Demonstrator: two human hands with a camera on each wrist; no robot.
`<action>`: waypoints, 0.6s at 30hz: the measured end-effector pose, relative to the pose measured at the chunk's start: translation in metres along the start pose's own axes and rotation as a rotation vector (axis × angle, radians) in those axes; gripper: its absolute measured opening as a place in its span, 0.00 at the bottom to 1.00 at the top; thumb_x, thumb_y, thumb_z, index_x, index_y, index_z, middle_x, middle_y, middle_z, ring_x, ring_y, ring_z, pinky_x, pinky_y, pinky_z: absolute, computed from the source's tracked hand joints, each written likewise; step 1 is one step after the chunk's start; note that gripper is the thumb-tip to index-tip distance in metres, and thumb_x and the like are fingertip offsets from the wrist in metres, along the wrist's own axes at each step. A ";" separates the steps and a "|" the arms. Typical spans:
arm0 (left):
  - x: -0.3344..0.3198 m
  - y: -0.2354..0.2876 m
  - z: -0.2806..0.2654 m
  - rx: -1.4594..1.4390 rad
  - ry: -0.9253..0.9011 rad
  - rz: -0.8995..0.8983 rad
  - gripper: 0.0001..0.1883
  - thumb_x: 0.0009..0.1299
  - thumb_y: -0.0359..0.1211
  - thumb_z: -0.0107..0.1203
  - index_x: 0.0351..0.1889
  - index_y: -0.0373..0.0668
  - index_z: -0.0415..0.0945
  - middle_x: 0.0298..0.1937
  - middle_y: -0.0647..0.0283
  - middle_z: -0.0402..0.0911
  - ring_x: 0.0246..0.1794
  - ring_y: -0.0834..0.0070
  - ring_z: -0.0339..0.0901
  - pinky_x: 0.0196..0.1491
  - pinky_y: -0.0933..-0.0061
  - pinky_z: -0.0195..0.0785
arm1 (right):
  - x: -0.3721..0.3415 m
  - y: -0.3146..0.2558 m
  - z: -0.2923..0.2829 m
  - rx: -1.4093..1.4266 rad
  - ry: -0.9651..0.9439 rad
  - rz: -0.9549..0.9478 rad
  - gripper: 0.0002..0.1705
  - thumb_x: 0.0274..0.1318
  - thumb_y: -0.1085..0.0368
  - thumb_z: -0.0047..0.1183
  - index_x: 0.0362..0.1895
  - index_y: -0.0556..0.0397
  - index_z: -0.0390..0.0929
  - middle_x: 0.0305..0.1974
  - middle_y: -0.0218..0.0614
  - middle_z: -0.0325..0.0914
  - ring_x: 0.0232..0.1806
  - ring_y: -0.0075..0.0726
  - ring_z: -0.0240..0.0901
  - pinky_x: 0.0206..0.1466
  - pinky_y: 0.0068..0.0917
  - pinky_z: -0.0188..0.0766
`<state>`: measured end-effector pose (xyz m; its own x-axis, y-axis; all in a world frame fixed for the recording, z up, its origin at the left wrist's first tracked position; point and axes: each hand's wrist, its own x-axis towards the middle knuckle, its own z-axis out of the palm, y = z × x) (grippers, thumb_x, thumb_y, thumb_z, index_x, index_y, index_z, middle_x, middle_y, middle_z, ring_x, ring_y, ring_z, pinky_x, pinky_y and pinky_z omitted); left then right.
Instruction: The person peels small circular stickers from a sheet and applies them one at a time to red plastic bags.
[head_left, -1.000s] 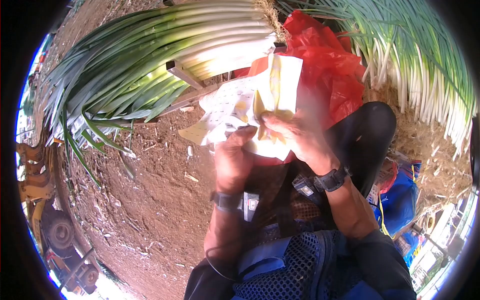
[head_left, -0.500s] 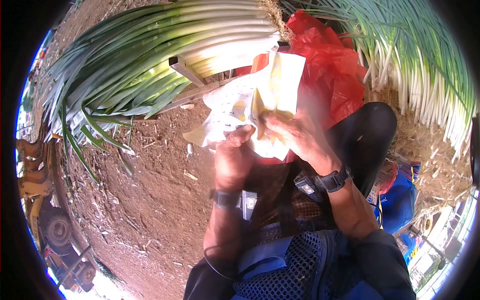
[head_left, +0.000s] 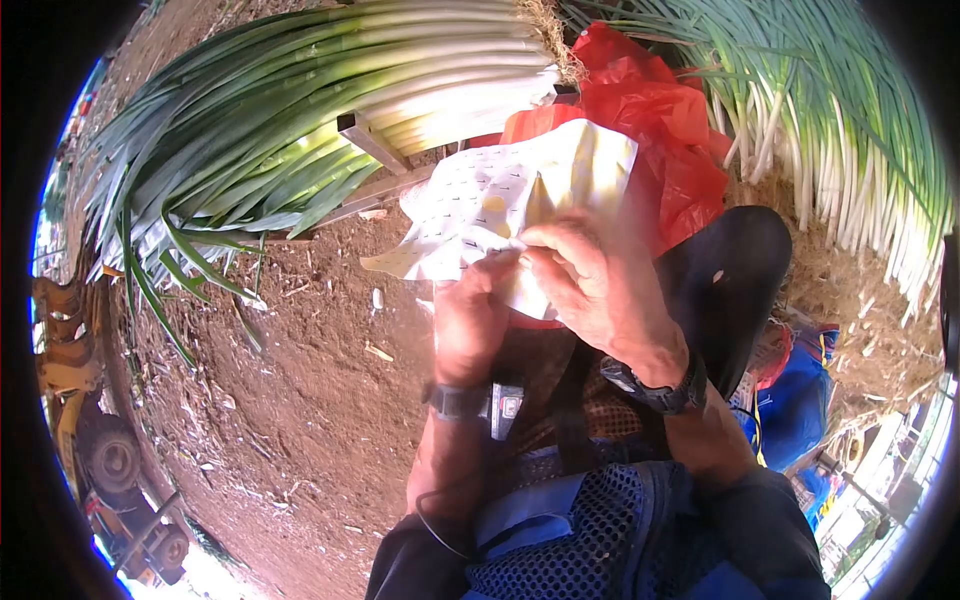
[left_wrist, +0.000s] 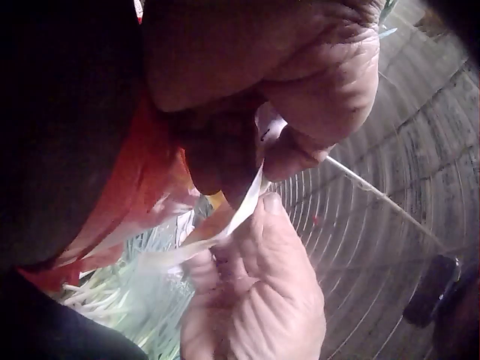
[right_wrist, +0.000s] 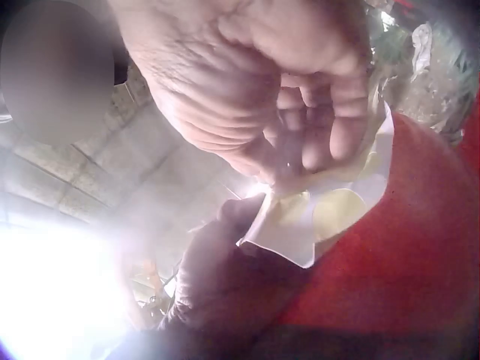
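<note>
Wearing a blue mesh vest (head_left: 570,530), the person holds both hands close over the lap, probably to bring fine work near the eyes. The left hand (head_left: 468,318) pinches the sheet's lower edge, thumb uppermost, seemingly as the anchor. The right hand (head_left: 605,295) has thumb and forefinger pinching that same edge just beside it (the exact contact is hard to make out). Beyond the fingers spreads the white sheet (head_left: 470,195), with yellow shapes and small dark marks; its far part bows unsupported, so the close double grip likely steadies only that one spot. Behind it, a red plastic bag (head_left: 650,130) lies crumpled near the dark-clad knee (head_left: 735,260). Past that, leeks (head_left: 400,90) lie side by side, root ends together, beside a square metal post (head_left: 370,143) that probably keeps them from slipping. A second heap (head_left: 800,130) lies to the right. Farther off, at left, stands a wheeled vehicle (head_left: 115,460).
</note>
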<state>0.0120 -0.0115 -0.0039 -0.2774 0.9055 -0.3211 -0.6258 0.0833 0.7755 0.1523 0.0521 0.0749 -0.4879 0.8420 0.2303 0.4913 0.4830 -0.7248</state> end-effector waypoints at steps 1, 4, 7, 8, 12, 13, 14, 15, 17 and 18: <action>0.001 -0.014 -0.016 0.130 -0.001 0.046 0.21 0.63 0.22 0.56 0.56 0.34 0.74 0.51 0.60 0.82 0.50 0.70 0.80 0.58 0.65 0.71 | -0.002 0.003 0.003 0.052 0.007 0.019 0.07 0.55 0.70 0.61 0.38 0.53 0.79 0.33 0.41 0.78 0.36 0.51 0.78 0.38 0.40 0.77; -0.004 0.005 0.002 -0.128 0.009 -0.054 0.14 0.64 0.24 0.56 0.49 0.33 0.77 0.44 0.60 0.82 0.44 0.72 0.80 0.52 0.68 0.72 | -0.005 0.010 0.006 0.178 0.007 0.071 0.08 0.56 0.70 0.60 0.40 0.55 0.79 0.34 0.43 0.78 0.36 0.52 0.78 0.38 0.39 0.77; -0.004 0.010 0.009 -0.260 0.004 -0.080 0.11 0.66 0.25 0.55 0.45 0.32 0.79 0.41 0.61 0.82 0.41 0.74 0.79 0.48 0.71 0.73 | -0.003 0.010 0.003 0.246 -0.039 0.109 0.08 0.56 0.70 0.61 0.41 0.57 0.79 0.35 0.44 0.79 0.36 0.50 0.80 0.39 0.37 0.77; -0.003 0.007 0.007 -0.230 0.000 -0.058 0.11 0.66 0.25 0.54 0.45 0.33 0.79 0.41 0.61 0.82 0.42 0.74 0.79 0.48 0.71 0.72 | -0.002 0.006 0.000 0.264 -0.058 0.127 0.08 0.57 0.71 0.61 0.41 0.57 0.79 0.35 0.44 0.79 0.36 0.48 0.80 0.39 0.36 0.78; 0.003 0.003 -0.002 -0.202 -0.064 -0.038 0.24 0.65 0.22 0.56 0.61 0.33 0.70 0.54 0.58 0.80 0.53 0.67 0.79 0.60 0.63 0.71 | -0.002 0.009 0.001 0.357 -0.086 0.182 0.09 0.56 0.73 0.61 0.43 0.59 0.79 0.36 0.44 0.80 0.36 0.43 0.82 0.38 0.32 0.78; 0.003 0.004 0.002 -0.227 -0.079 -0.023 0.24 0.65 0.21 0.56 0.62 0.33 0.69 0.55 0.58 0.80 0.54 0.66 0.79 0.60 0.63 0.71 | -0.003 0.011 0.002 0.373 -0.086 0.187 0.10 0.56 0.73 0.61 0.43 0.59 0.79 0.36 0.44 0.80 0.37 0.42 0.82 0.38 0.32 0.78; 0.003 0.006 0.007 -0.251 -0.095 -0.007 0.25 0.66 0.21 0.56 0.63 0.33 0.69 0.55 0.57 0.79 0.54 0.66 0.79 0.60 0.63 0.71 | -0.002 0.013 0.003 0.375 -0.082 0.181 0.10 0.56 0.73 0.61 0.43 0.59 0.80 0.36 0.44 0.81 0.37 0.41 0.83 0.38 0.32 0.78; 0.003 0.007 0.008 -0.223 -0.089 -0.006 0.25 0.66 0.21 0.56 0.63 0.33 0.68 0.55 0.57 0.79 0.54 0.66 0.78 0.60 0.64 0.71 | -0.002 0.014 0.003 0.377 -0.077 0.174 0.10 0.56 0.73 0.61 0.43 0.59 0.80 0.36 0.44 0.81 0.37 0.41 0.83 0.38 0.31 0.78; 0.004 0.008 0.010 -0.167 -0.079 -0.004 0.26 0.66 0.21 0.57 0.63 0.33 0.68 0.55 0.56 0.79 0.54 0.66 0.78 0.60 0.65 0.71 | 0.000 0.014 0.002 0.364 -0.089 0.198 0.09 0.56 0.73 0.61 0.42 0.59 0.80 0.35 0.44 0.81 0.36 0.41 0.83 0.38 0.31 0.78; 0.004 0.008 0.010 -0.152 -0.077 -0.013 0.26 0.66 0.21 0.57 0.63 0.33 0.67 0.55 0.56 0.79 0.54 0.66 0.78 0.60 0.65 0.72 | 0.000 0.014 0.001 0.357 -0.095 0.209 0.09 0.56 0.74 0.61 0.42 0.59 0.80 0.35 0.44 0.81 0.36 0.40 0.83 0.37 0.31 0.78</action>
<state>0.0134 -0.0028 0.0063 -0.2150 0.9346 -0.2834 -0.7341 0.0368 0.6781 0.1583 0.0586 0.0637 -0.4766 0.8791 0.0058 0.3143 0.1766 -0.9327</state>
